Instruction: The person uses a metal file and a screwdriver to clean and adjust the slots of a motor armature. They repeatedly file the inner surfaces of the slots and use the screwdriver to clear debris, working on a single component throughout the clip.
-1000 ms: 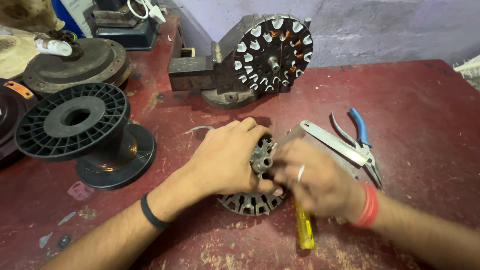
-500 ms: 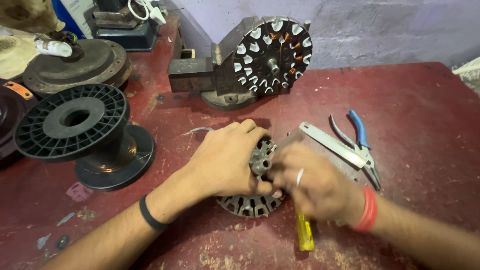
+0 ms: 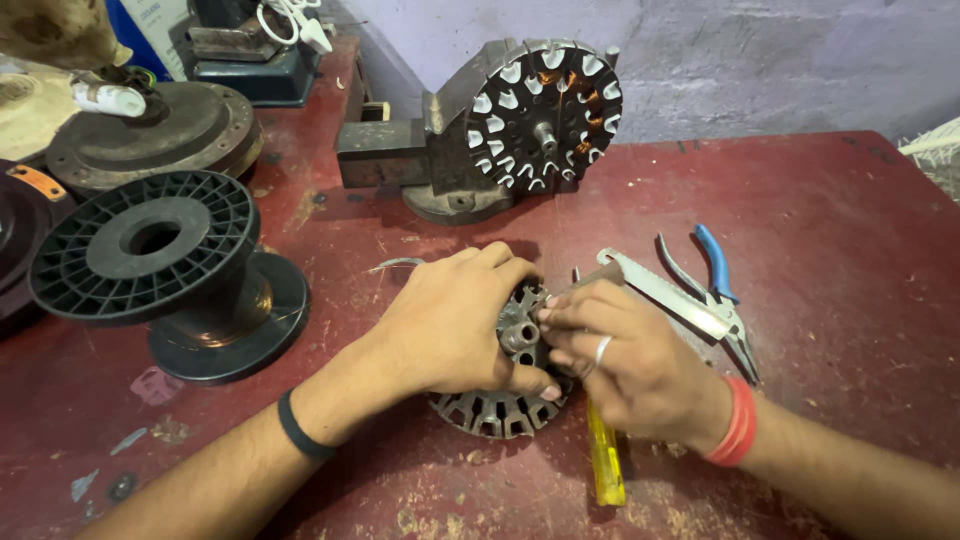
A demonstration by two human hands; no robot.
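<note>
barely any change | left hand [image 3: 455,325] stays wrapped round slotted stator core [image 3: 500,405] | right hand [image 3: 625,365] still pinches yellow-handled screwdriver [image 3: 604,466] at its 3 o'clock | pliers [image 3: 715,290] unmoved

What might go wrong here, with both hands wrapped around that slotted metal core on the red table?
The left hand and right hand grip the round slotted metal core; its slot edges look sharp, so fingers might get nicked. The yellow-handled screwdriver lies under the right wrist and may get knocked aside.
</note>
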